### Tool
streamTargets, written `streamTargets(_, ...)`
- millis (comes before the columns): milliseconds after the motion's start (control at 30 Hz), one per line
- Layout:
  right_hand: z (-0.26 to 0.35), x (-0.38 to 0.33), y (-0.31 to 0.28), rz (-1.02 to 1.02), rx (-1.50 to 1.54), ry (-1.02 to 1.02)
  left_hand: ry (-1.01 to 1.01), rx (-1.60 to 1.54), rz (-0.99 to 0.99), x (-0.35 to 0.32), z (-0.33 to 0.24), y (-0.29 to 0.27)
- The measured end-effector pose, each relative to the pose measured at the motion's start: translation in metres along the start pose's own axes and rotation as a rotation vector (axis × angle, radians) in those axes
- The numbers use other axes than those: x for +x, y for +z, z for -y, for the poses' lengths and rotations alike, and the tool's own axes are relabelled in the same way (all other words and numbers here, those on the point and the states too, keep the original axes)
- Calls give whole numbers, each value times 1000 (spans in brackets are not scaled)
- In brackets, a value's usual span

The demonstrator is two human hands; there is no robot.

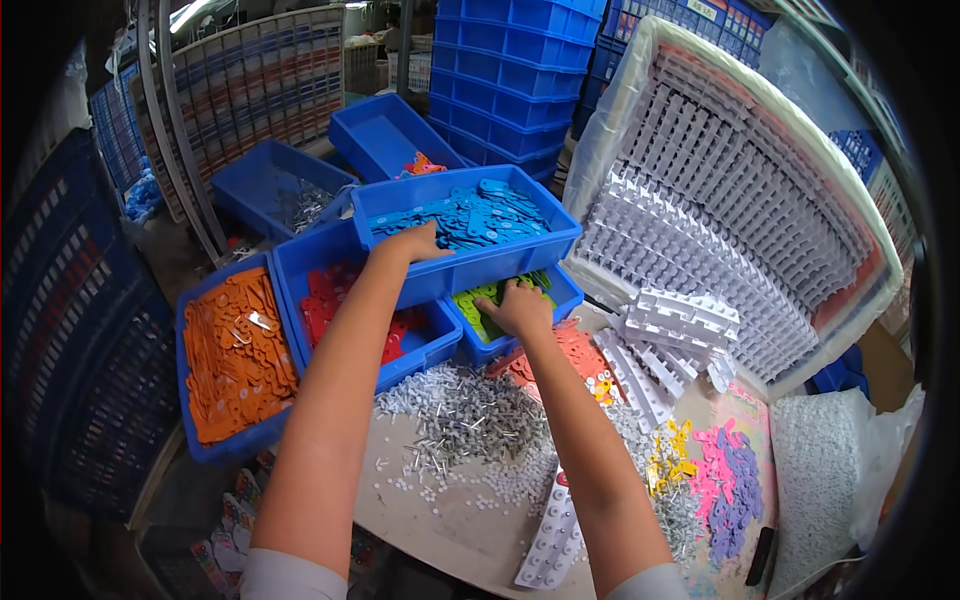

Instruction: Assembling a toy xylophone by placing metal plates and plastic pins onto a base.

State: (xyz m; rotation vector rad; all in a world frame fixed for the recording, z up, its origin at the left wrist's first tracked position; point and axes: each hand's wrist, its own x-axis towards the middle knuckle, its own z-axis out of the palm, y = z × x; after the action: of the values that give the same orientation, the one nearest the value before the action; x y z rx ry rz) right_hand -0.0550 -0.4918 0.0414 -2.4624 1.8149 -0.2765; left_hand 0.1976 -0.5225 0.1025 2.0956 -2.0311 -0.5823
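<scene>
Two hands (420, 243) (522, 307), fingers' grip unclear; the upper bin (500, 261) lies lengthwise left to right

A tall stack of blue bins (508, 75) behind, apparently dark crates (85, 340) at dim left.

the bins (500, 266) are plain blue — their pieces (490, 212) orange, red, teal-blue and lime green.
</scene>
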Motion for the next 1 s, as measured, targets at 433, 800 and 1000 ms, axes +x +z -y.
streamTargets(433,-1,-1,0,-15,-5,2,-6,9,3,3,0,4)
streamTargets(800,-3,2,5,-13,-9,-7,-14,-3,17,0,-3,2)
streamTargets(1000,-1,2,4,-11,0,-8,18,17,-41,4,4,6)
